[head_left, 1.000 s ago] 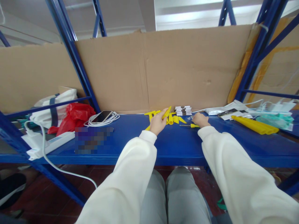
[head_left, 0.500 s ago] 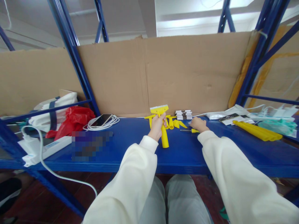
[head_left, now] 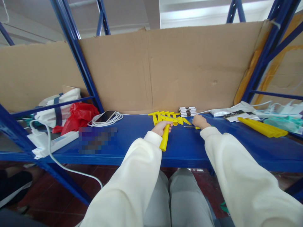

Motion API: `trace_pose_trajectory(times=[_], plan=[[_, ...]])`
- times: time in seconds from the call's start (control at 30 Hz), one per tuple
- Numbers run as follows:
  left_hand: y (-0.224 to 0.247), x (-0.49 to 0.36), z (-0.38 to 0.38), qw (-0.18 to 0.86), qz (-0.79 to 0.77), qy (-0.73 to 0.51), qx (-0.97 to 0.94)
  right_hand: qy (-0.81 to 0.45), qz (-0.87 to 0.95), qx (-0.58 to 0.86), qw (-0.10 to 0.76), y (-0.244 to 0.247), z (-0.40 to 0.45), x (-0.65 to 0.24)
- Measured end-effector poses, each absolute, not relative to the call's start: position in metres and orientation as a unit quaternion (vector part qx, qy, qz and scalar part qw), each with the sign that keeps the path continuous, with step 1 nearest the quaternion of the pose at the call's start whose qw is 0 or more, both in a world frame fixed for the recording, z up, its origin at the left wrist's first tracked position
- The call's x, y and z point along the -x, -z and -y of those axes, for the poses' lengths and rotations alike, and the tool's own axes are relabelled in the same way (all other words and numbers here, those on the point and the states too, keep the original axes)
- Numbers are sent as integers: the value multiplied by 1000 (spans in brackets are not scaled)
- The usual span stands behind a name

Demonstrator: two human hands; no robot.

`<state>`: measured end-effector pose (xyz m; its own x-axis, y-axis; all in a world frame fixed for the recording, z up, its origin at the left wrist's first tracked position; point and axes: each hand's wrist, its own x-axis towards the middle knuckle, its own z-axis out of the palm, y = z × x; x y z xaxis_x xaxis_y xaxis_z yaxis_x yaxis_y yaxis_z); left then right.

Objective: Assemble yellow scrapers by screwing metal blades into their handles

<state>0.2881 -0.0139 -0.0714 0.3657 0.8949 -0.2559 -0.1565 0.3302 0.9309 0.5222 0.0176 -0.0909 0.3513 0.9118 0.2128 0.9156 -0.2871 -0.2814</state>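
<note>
Left hand (head_left: 163, 126): wrapped round a yellow scraper (head_left: 164, 138), over the shelf
Right hand (head_left: 200, 121): apart from the left, right by a screwdriver (head_left: 197, 128), can't tell if it's gripping
Blue shelf (head_left: 137, 142): cardboard (head_left: 189, 69) backing it
Room: reddish floor (head_left: 68, 192), pale ceiling (head_left: 123, 15)

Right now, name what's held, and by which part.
Left hand: yellow scraper, by the handle just below its head. Right hand: at the screwdriver, hold unclear.

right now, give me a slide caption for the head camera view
Left hand grips a yellow scraper over a blue shelf; right hand is at a screwdriver.
</note>
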Motion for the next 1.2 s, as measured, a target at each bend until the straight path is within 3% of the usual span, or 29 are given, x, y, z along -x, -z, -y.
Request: trace_pose_trajectory(times=[0.1,0.33,0.63,0.73,0.93,1.07,1.2], plan=[[70,-287,14,691,-426,-371,-451,-6,561,817,130,86,-13,-517],[70,-288,15,689,-417,-370,-464,-3,586,803,109,89,-14,-519],[72,-290,14,685,-417,-373,-466,1,584,800,139,98,-22,-527],[72,-290,14,687,-416,-368,-468,-21,601,773,201,97,-21,-525],[72,-291,14,666,-433,-380,-474,-172,626,609,456,90,-15,-496],[74,-293,14,645,-440,-386,-491,-310,642,514,477,84,-4,-478],[74,-293,16,619,-445,-390,-516,-355,637,500,468,85,4,-474]])
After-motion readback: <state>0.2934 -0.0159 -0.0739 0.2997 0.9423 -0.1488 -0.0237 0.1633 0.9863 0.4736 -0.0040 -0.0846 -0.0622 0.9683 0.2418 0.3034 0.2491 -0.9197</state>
